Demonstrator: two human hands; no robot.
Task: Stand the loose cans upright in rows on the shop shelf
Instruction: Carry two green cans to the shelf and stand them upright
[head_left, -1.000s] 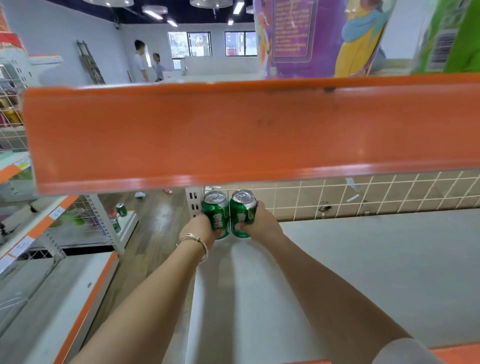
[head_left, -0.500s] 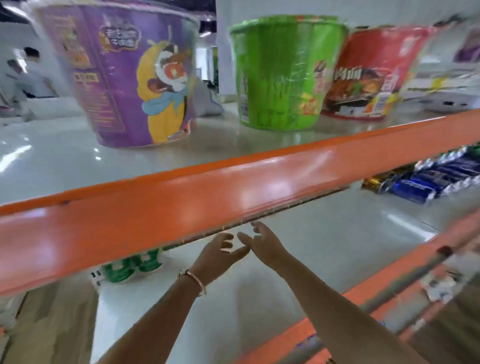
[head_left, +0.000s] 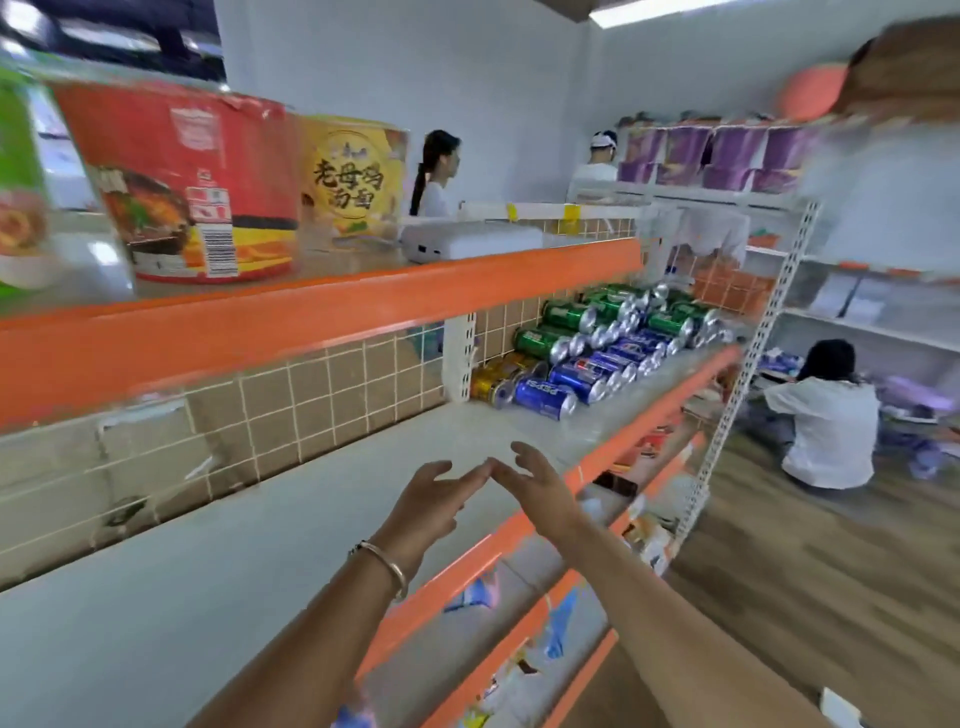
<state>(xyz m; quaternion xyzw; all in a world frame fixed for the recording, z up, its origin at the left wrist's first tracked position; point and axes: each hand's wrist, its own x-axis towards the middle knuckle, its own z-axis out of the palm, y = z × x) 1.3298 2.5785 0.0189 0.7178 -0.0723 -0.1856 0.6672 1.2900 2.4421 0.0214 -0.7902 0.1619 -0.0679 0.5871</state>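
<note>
Two empty hands over the pale shelf, loose cans heaped at its far end.

The left hand (head_left: 426, 499), with a thin metal bracelet (head_left: 387, 564) at its wrist, and the right hand (head_left: 535, 493) hover just above the shelf (head_left: 208, 561), a smooth, off-white board. Their fingers are spread and nearly straight, holding nothing, the forefinger tips almost meeting. At the shelf's far right end the loose cans (head_left: 587, 364) lie on their sides in a glossy pile of cylinders: blue cans (head_left: 545, 397) nearest the front, green cans (head_left: 566, 317) behind, gold cans (head_left: 491, 379) against the back. A white wire grid (head_left: 311, 405) backs the shelf, and a shiny orange lip (head_left: 467, 566) edges its front. On the board above the shelf stand film-wrapped noodle bowls (head_left: 192, 192).
</note>
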